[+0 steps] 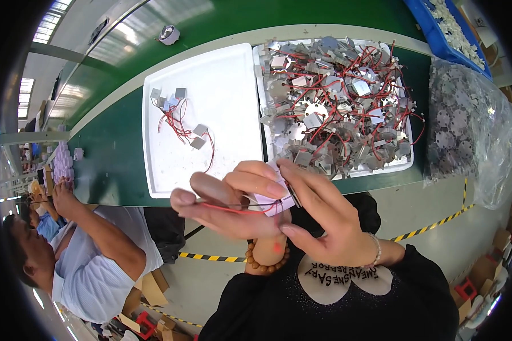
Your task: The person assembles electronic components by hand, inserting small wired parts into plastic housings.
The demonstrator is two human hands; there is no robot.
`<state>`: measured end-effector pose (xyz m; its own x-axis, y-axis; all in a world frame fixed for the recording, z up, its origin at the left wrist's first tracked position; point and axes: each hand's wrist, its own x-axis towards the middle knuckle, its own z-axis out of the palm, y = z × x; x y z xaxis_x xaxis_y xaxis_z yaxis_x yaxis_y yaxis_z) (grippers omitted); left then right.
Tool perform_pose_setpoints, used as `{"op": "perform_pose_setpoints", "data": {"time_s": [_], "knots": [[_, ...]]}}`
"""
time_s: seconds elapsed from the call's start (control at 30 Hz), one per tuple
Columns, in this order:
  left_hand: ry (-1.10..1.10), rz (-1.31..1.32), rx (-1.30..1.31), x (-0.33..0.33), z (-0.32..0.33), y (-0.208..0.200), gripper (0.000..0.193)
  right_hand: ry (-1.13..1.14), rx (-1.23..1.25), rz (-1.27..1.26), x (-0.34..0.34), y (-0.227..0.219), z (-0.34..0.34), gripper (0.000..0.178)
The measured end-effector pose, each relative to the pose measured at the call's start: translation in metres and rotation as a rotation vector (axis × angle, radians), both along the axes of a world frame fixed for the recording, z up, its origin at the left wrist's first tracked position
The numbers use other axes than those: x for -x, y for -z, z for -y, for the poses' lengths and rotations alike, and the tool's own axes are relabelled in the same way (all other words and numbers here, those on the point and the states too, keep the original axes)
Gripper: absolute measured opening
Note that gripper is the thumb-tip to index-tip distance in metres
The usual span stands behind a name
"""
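- Red wires (227, 208) run across the person's left hand (233, 207), pinched between its thumb and curled fingers, just in front of the chest.
- Pressed against those fingers is a small white square part (270, 199), held from the other side by the right hand (324, 219); its thumb and forefinger close on the part's edge while the remaining fingers spread downward.
- Both hands meet over the near edge of the green desk (108, 165), touching each other around the part.
- A brown bead bracelet (264, 264) circles the left wrist, and a thin pale bracelet (375, 250) sits on the right wrist.
- Beyond the hands lies a white tray (222, 74), mostly bare, with a few small grey squares on red leads (179, 122) lying toward its left half.
- Just beside it on the right, a second white tray (407, 162) is heaped with a tangle of metal pieces and red wires (335, 96).
- Farther right, a clear plastic bag of pale round pieces (472, 131) sits on the desk, and a blue bin (438, 34) of white bits stands behind it.
- A small grey roll (169, 35) rests alone on the desk's far side.
- At the left, another person in a light blue shirt (85, 267) reaches an arm onto the desk, well apart from the hands.
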<state>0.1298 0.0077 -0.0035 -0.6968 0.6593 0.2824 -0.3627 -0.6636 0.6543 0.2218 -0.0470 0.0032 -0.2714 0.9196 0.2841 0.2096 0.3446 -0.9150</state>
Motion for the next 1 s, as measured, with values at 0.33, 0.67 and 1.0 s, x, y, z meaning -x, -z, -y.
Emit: {"op": "perform_pose_setpoints", "data": {"time_s": [0.33, 0.67, 1.0], "knots": [[0.248, 0.079, 0.032, 0.012, -0.001, 0.014, 0.026, 0.012, 0.058, -0.104, -0.004, 0.010, -0.024, 0.054], [0.224, -0.911, 0.767, 0.133, 0.004, 0.019, 0.016, 0.037, -0.246, 0.472, -0.023, -0.043, -0.115, 0.040], [0.221, -1.422, 0.968, 0.143, 0.022, 0.037, 0.014, 0.212, -0.135, 0.908, -0.104, 0.054, -0.313, 0.045]]}}
